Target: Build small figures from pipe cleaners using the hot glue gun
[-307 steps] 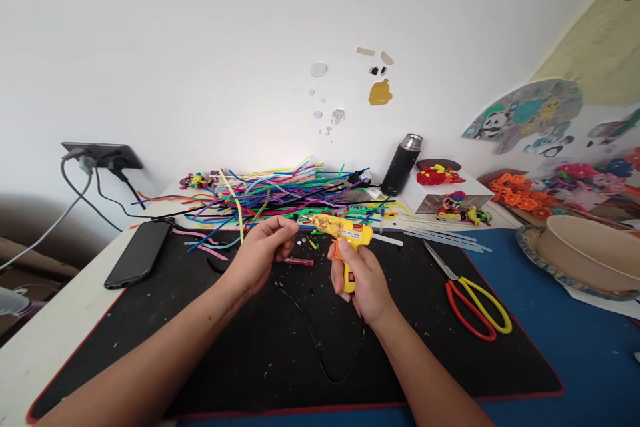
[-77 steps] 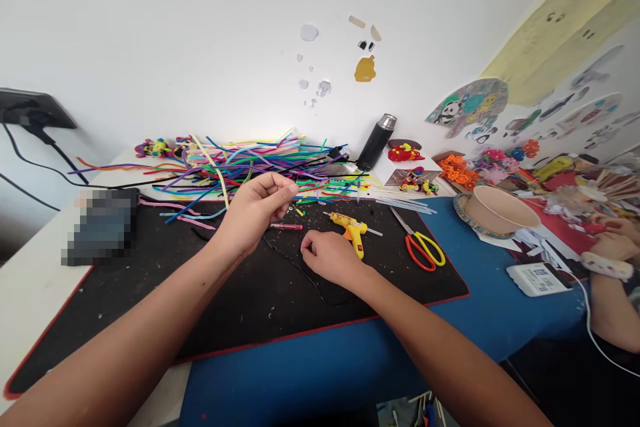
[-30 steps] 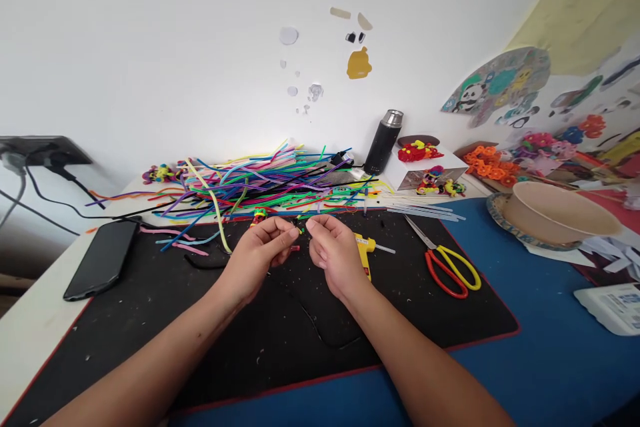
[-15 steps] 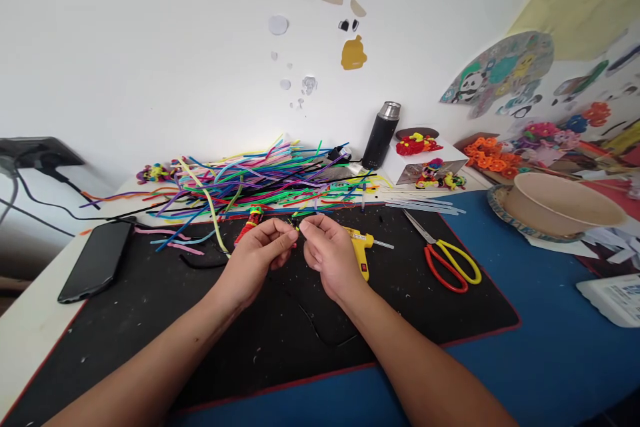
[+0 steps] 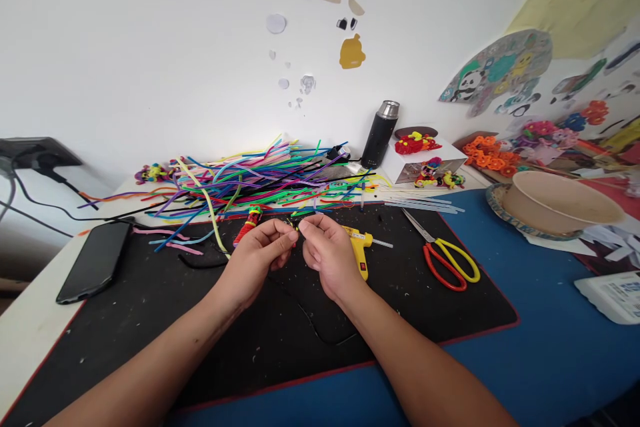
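Note:
Over the middle of the black mat [image 5: 210, 347], my left hand [image 5: 265, 250] and my right hand [image 5: 327, 250] meet fingertip to fingertip. Both are closed in a pinch. Between them shows a tiny yellow and dark bit, too small to name and mostly covered by the fingers. Just behind my left hand lies a red, green and yellow pipe-cleaner figure [image 5: 250, 221], partly hidden by it. A yellow glue gun [image 5: 361, 260] with a clear stick in its back lies beside my right hand, and its black cord [image 5: 313, 323] curves over the mat.
Scissors [image 5: 447, 260] with red and yellow handles lie to the right. A heap of pipe cleaners [image 5: 260, 177] spreads along the wall. A black flask [image 5: 381, 137] stands behind, a phone [image 5: 97, 260] lies left, and a beige bowl [image 5: 560, 203] sits at right.
Almost nothing differs. The view has shifted very slightly, and both hands keep the same pinch at the same spot.

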Motion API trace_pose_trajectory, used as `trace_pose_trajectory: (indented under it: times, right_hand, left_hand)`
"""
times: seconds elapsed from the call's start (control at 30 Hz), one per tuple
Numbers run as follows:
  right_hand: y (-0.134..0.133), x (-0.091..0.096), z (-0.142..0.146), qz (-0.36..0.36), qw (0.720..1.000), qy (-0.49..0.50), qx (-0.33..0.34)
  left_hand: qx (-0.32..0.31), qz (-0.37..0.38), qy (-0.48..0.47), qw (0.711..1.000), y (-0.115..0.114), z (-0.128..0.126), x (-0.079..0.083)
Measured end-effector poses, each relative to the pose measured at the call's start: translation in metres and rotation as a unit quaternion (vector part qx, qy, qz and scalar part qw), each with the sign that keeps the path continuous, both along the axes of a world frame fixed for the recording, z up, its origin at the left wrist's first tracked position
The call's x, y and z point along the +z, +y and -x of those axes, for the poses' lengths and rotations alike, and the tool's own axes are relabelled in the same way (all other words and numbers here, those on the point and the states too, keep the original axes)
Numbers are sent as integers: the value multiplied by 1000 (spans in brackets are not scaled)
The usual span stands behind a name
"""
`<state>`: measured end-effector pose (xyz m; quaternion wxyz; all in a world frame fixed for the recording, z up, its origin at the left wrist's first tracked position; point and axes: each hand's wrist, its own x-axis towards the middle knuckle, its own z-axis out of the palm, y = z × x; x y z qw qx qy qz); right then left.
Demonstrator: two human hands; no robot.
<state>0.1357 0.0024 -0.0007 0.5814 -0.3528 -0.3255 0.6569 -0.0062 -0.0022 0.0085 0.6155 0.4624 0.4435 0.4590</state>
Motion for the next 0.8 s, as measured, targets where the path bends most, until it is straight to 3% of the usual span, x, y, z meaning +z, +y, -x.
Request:
trace_pose_trajectory:
  times: [0.8]
  right_hand:
    - [-2,0,0,-3,1000,-5,4]
  left_hand:
    - [0,-1,-6,1000,-1,-1,1]
